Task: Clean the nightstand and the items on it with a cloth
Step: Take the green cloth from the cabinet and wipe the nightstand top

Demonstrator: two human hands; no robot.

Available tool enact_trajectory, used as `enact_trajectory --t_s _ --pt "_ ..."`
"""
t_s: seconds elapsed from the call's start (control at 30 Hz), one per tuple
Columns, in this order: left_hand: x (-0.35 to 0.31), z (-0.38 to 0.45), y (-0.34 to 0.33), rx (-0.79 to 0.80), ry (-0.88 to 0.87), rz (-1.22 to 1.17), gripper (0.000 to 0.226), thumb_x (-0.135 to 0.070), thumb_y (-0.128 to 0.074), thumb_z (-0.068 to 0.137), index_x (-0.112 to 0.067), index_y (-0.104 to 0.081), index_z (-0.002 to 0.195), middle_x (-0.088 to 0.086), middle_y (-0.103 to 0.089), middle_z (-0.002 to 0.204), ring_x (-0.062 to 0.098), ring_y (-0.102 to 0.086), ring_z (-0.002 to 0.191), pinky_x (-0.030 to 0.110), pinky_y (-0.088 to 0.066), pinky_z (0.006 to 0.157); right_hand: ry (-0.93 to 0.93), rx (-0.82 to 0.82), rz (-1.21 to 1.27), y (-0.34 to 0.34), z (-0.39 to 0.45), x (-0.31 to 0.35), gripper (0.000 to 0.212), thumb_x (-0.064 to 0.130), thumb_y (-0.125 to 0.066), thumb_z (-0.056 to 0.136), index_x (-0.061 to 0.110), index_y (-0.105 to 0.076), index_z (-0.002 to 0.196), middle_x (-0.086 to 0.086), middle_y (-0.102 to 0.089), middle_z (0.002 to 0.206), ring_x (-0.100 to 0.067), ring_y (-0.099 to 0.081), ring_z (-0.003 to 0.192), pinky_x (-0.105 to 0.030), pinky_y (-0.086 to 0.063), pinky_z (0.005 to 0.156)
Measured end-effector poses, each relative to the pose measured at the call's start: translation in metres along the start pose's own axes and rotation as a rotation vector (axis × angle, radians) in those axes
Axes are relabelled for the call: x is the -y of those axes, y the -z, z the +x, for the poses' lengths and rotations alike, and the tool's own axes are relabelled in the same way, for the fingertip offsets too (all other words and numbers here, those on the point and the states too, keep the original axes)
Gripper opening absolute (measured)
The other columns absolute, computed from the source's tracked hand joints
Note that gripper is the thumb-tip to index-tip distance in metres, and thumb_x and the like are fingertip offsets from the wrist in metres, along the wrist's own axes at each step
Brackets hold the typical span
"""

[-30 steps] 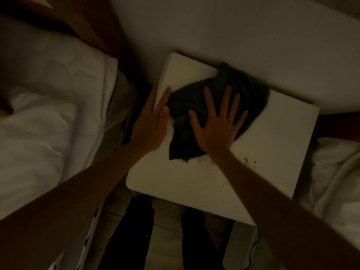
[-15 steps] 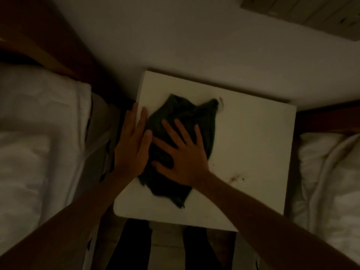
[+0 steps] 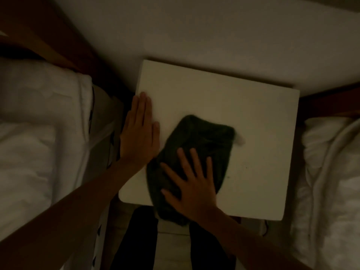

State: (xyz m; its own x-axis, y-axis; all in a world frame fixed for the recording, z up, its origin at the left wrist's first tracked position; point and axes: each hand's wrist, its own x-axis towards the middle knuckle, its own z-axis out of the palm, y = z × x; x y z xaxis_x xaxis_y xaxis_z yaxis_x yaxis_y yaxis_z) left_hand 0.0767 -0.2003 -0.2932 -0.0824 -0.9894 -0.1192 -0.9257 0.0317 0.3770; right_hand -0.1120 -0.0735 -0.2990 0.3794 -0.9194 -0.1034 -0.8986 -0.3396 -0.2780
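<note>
White bedding (image 3: 39, 133) fills the left of the frame, with a brown wooden headboard (image 3: 64, 45) slanting above it in the upper left; just right of the bedding, the left hand (image 3: 139, 133) lies flat along the left edge of the nightstand (image 3: 224, 98), its fingers straight and pressed together, pointing toward the top of the frame, the forearm running down to the lower left corner; the nightstand's pale square top takes up the centre, its far edge against the light wall (image 3: 194, 26) in the upper part of the frame; a dark green cloth (image 3: 202, 139) lies bunched on the lower middle of the top, just beside the left hand, and its near end hangs over the front edge; the right hand (image 3: 192, 188) presses flat on the near part of the cloth, fingers spread and straight, the forearm running to the lower right; a small whitish patch shows at the cloth's upper right corner, too blurred to tell what it is; a few tiny dark specks dot the top right of the cloth; below the nightstand, dark trouser legs (image 3: 136, 240) stand at the bottom centre; more white bedding (image 3: 331, 182) fills the right of the frame.
</note>
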Motion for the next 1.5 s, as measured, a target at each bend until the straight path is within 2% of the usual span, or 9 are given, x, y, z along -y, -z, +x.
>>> enact_trajectory --t_s 0.2,0.47,0.6,0.67,0.83,1.0,1.07,1.33,1.5 --pt "0.001 -0.003 0.0 0.003 -0.003 -0.031 0.064 -0.037 -0.019 0.104 -0.004 -0.01 0.158 0.011 -0.007 0.167 0.026 -0.002 0.155 0.049 -0.015 0.124 0.218 -0.052 0.027 0.014 0.075 -0.047 0.066 0.074 -0.045 0.089 0.048 -0.039 0.15 0.001 -0.024 0.167 -0.032 -0.013 0.155 -0.068 -0.008 0.118" --pt "-0.004 -0.007 0.003 0.058 0.014 0.129 0.075 -0.049 -0.028 0.099 -0.013 -0.001 0.159 0.012 0.002 0.167 0.028 0.003 0.154 0.053 -0.008 0.123 -0.416 -0.144 -0.142 0.044 0.125 -0.14 0.071 0.08 -0.023 0.093 0.049 -0.014 0.157 -0.002 -0.017 0.168 -0.034 -0.013 0.155 -0.065 -0.01 0.12" --pt "-0.023 -0.007 -0.009 0.026 0.028 0.252 0.066 -0.045 -0.025 0.097 -0.035 -0.002 0.158 0.017 0.003 0.166 0.034 0.004 0.154 0.063 -0.008 0.12 -0.822 -0.166 -0.112 0.033 0.044 -0.11 0.075 0.08 -0.02 0.092 0.047 -0.009 0.158 -0.007 -0.007 0.17 -0.037 -0.007 0.155 -0.069 -0.015 0.117" --pt "-0.022 -0.006 -0.009 0.031 0.012 0.266 0.066 -0.044 -0.025 0.097 -0.036 -0.003 0.158 0.016 0.002 0.167 0.032 0.003 0.154 0.063 -0.006 0.119 -0.887 -0.101 -0.091 0.02 -0.014 -0.061 0.079 0.08 -0.022 0.091 0.043 -0.01 0.159 -0.01 -0.002 0.17 -0.04 -0.001 0.155 -0.071 -0.015 0.116" --pt "-0.019 -0.006 -0.009 0.036 -0.128 0.243 0.061 -0.038 -0.027 0.102 -0.028 -0.007 0.159 0.012 -0.002 0.167 0.028 0.002 0.154 0.054 -0.007 0.123 -0.556 0.059 -0.046 -0.002 -0.05 0.019 0.082 0.082 -0.034 0.086 0.045 -0.019 0.158 -0.012 -0.006 0.17 -0.045 -0.003 0.154 -0.075 -0.005 0.115" --pt "-0.019 -0.009 -0.008 0.02 -0.122 0.168 0.056 -0.034 -0.024 0.105 -0.025 -0.014 0.159 0.01 -0.006 0.167 0.025 0.0 0.155 0.046 -0.005 0.125 0.011 -0.007 -0.034 0.017 0.048 -0.033 0.069 0.077 -0.036 0.09 0.046 -0.034 0.152 -0.006 -0.016 0.169 -0.039 -0.006 0.155 -0.072 -0.008 0.115" --pt "-0.022 -0.007 -0.01 0.023 -0.097 0.164 0.057 -0.036 -0.021 0.105 -0.021 -0.014 0.159 0.009 -0.007 0.167 0.024 -0.001 0.155 0.045 -0.004 0.125 0.062 -0.047 -0.074 0.026 0.09 -0.071 0.066 0.074 -0.035 0.092 0.047 -0.037 0.151 -0.004 -0.021 0.168 -0.037 -0.01 0.155 -0.069 -0.01 0.116" --pt "-0.019 -0.007 -0.013 0.027 -0.094 0.236 0.063 -0.05 -0.021 0.102 -0.026 -0.011 0.159 0.004 -0.01 0.167 0.028 -0.005 0.154 0.047 -0.004 0.123 -0.522 -0.091 -0.14 0.065 0.092 -0.195 0.07 0.082 -0.019 0.091 0.053 -0.014 0.155 -0.001 -0.016 0.169 -0.033 -0.01 0.155 -0.064 -0.008 0.121" --pt "-0.021 -0.005 -0.011 0.019 -0.115 0.248 0.058 -0.046 -0.022 0.102 -0.035 -0.012 0.158 0.003 -0.009 0.168 0.031 -0.004 0.154 0.051 -0.004 0.123 -0.919 -0.16 -0.059 0.057 -0.001 -0.161 0.072 0.082 -0.018 0.091 0.052 -0.01 0.156 -0.003 -0.007 0.17 -0.035 -0.011 0.155 -0.064 -0.023 0.116"
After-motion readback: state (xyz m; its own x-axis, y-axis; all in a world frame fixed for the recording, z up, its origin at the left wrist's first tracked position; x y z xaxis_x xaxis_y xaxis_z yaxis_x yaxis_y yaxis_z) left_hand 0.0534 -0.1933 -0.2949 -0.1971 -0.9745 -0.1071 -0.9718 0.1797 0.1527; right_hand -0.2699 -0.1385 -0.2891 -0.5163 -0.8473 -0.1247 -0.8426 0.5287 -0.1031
